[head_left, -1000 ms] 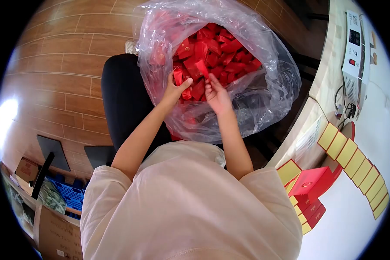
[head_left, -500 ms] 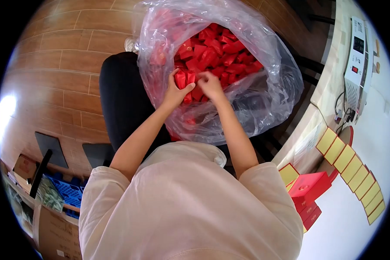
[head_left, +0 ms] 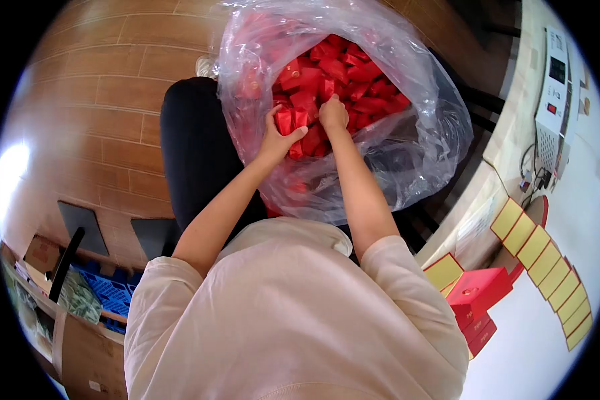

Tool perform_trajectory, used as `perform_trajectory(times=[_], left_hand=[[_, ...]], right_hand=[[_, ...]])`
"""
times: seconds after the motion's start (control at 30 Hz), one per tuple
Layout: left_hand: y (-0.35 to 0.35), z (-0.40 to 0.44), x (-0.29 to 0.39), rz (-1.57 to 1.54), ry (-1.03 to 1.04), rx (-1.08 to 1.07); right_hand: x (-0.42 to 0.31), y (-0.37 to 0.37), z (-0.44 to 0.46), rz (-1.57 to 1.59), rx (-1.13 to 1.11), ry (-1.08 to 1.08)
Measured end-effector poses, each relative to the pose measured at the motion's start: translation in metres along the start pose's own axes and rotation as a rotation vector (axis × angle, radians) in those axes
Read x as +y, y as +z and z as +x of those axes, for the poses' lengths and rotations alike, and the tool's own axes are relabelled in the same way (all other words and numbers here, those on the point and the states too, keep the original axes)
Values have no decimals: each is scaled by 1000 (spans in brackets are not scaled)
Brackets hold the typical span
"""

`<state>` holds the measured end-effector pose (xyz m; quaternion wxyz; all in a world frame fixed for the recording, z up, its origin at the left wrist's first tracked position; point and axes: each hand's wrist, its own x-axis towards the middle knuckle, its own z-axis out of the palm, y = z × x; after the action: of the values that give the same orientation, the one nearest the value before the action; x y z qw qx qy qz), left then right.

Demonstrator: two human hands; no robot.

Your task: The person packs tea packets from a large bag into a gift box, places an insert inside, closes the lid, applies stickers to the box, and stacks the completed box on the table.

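A large clear plastic bag stands open in front of me with many small red packets inside. At its near left side, my left hand grips red packets between thumb and fingers. To the right of it, my right hand is closed at a red packet that stands up from the pile. The fingertips of the right hand are partly hidden.
On the right, a white table bears red boxes, a row of yellow, red-edged pieces and a white device with cables. Lower left are a blue crate and a cardboard box.
My right hand has moved away from my left hand, up and to the right, onto another packet. My left hand has kept its hold, now with packets side by side.
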<state>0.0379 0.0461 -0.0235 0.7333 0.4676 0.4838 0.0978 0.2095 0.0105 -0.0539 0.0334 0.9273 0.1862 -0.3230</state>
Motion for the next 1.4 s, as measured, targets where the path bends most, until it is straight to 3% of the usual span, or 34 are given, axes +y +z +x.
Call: perform_trajectory(times=[0.1, 0.17, 0.23, 0.3, 0.33, 0.37, 0.47, 0.57, 0.7, 0.77, 0.9, 0.97, 1.0, 1.17, 1.23, 1.27, 1.37, 1.4], left_hand=[[0, -1, 3, -43, -25, -22], [1, -6, 15, 39, 222, 12], [2, -15, 30, 81, 284, -14], [2, -22, 35, 99, 326, -73], [3, -27, 36, 85, 365, -150], [5, -32, 37, 89, 380, -168], [6, -58, 41, -17, 194, -568], [9, -83, 46, -26, 194, -552], [13, -116, 53, -145, 66, -494], [24, -130, 60, -129, 90, -531], [48, -158, 95, -72, 138, -622], [68, -182, 127, -23, 261, -804], [79, -190, 135, 80, 362, -865], [164, -258, 180, 101, 551, -1267], [210, -282, 187, 146, 809, -1372], [232, -297, 187, 121, 726, -1437], [289, -325, 179, 305, 890, -1493], [303, -328, 172, 385, 973, -1450]], right_hand=[[19, -34, -48, 59, 160, -130], [37, -51, -76, 101, 286, -234], [51, -68, -102, 140, 416, -338], [57, -90, -126, 433, 186, -442], [57, -102, -135, 451, -59, -387], [60, -102, -139, 459, -37, -382], [54, -90, -143, 1019, -338, -73], [56, -83, -153, 1280, -453, 49], [65, -80, -188, 1545, -432, 9], [72, -78, -213, 1420, -122, -136], [102, -114, -276, 1443, 38, -281], [120, -128, -306, 1109, 374, -493], [131, -141, -329, 1170, 335, -419], [196, -193, -413, 1162, 770, -405], [226, -205, -436, 1194, 959, -314], [241, -209, -446, 1199, 1054, -262], [284, -212, -451, 1289, 1272, -154], [298, -210, -454, 1345, 1244, -84]])
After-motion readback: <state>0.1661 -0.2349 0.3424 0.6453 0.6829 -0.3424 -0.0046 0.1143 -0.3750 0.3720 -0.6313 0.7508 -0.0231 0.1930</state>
